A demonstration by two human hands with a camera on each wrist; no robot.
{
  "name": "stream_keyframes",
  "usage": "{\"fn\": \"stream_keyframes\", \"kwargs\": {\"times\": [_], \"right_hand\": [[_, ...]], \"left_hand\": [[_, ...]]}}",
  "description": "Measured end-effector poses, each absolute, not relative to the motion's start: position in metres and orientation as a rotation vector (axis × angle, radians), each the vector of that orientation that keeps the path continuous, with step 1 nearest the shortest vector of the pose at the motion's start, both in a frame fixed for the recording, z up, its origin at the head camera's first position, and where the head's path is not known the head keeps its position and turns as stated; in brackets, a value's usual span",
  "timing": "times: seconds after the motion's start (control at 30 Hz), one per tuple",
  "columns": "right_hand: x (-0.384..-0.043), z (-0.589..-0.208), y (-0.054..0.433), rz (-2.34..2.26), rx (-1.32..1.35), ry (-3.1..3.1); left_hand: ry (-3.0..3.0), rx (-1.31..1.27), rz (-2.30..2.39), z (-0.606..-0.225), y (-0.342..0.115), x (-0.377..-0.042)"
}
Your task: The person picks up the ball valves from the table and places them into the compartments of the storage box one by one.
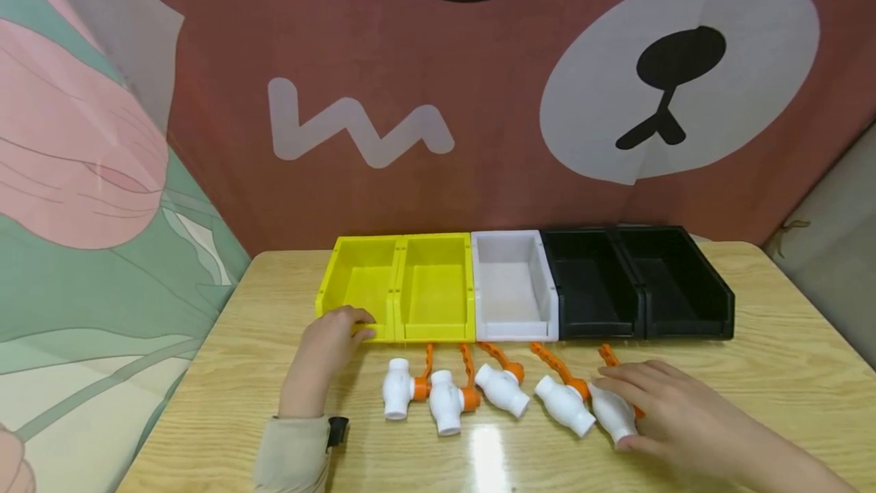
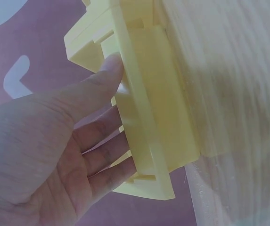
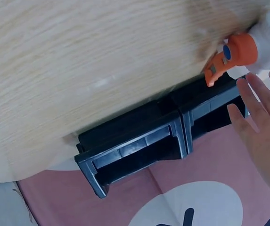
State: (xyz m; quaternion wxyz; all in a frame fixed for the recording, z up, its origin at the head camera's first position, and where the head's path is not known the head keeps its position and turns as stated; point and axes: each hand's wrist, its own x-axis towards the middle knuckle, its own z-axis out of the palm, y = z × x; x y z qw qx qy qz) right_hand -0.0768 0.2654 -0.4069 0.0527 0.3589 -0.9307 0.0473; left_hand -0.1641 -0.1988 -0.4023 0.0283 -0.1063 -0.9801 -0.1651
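I see the left hand [image 1: 335, 337] pinching the front lip [image 2: 146, 120] of the yellow bin [image 2: 167, 94], maybe to keep it still; the right hand [image 1: 684, 417] is spread over the end ball valve [image 1: 611, 411] on the counter [image 1: 787, 371]; its orange handle [image 1: 607, 354] points away, perhaps for easy reaching.

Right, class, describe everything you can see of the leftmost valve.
The leftmost valve looks plastic: a white body, bulging in the middle, with an orange handle at its right. It lies on the table, handle pointing toward the yellow bins, close beside the next valve; whether they touch is unclear. Neither the left hand nor the right hand touches it.
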Motion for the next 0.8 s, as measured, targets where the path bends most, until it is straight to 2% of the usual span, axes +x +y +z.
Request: {"fn": "stream_keyframes", "kwargs": {"times": [0.5, 0.8], "right_hand": [[-0.074, -0.413, 0.26, 0.204, 1.053, -3.002], [-0.074, -0.419, 0.262, 0.153, 1.112, -2.812]], "left_hand": [[-3.012, -0.335, -0.508, -0.401, -0.2, -0.166], [-3.021, -0.331, -0.536, -0.402, -0.198, -0.163]]}}
